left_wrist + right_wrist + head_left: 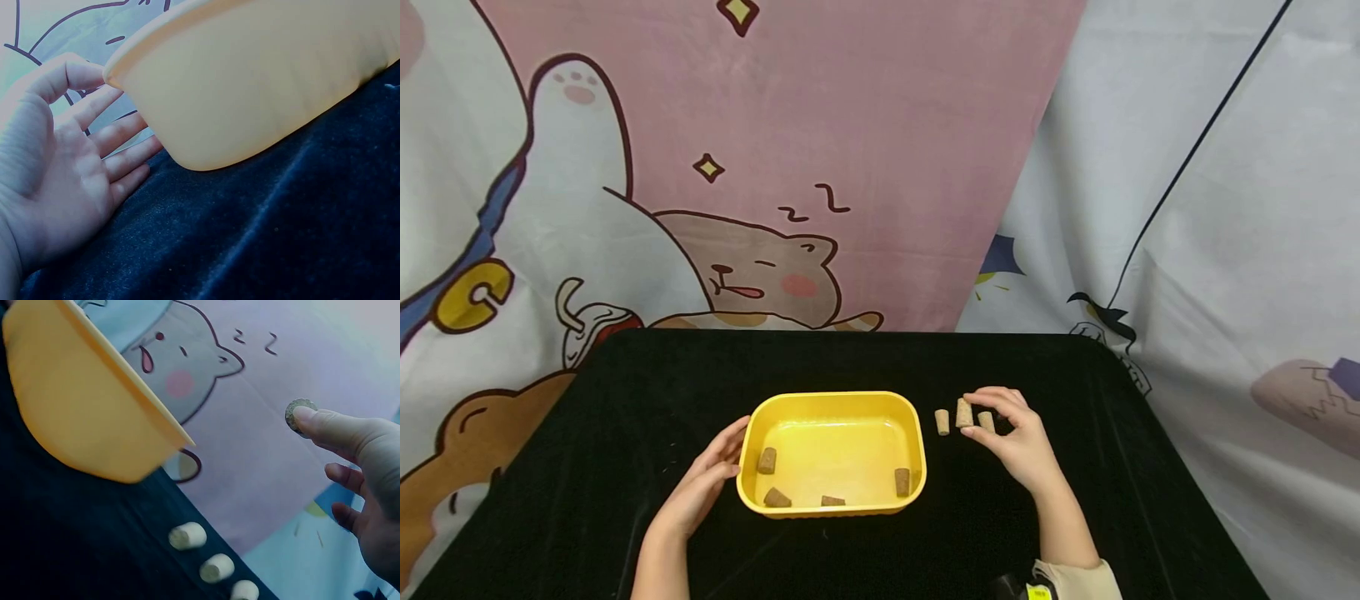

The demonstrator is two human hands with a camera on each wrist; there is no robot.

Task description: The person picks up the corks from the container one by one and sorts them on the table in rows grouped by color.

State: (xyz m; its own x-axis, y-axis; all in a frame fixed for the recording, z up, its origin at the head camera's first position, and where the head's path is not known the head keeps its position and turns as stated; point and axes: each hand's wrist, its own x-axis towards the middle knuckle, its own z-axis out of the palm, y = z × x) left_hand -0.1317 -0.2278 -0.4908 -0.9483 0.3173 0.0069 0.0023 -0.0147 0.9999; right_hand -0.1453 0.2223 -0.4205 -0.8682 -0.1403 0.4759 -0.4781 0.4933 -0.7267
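A yellow plastic basin point(831, 512) stands on the black cloth, with several cork stoppers point(767, 461) lying inside it. My left hand point(703, 482) is at the basin's left side. Its thumb touches the rim, and its fairly straight fingers point(119, 134) reach along the outer wall. To the right of the basin, my right hand point(1011, 433) pinches a cork stopper point(301, 417) between thumb and fingertips, held above the cloth. Below it, more cork stoppers point(217, 567) stand in a row on the cloth; the hand partly covers that row in the head view.
A black velvety cloth point(820, 362) covers the table. Behind hangs a printed curtain point(887, 167) with cartoon animals, its lower part meeting the table's far edge. A beige sleeve point(1078, 579) and a dark wrist device point(1037, 592) show at the right forearm.
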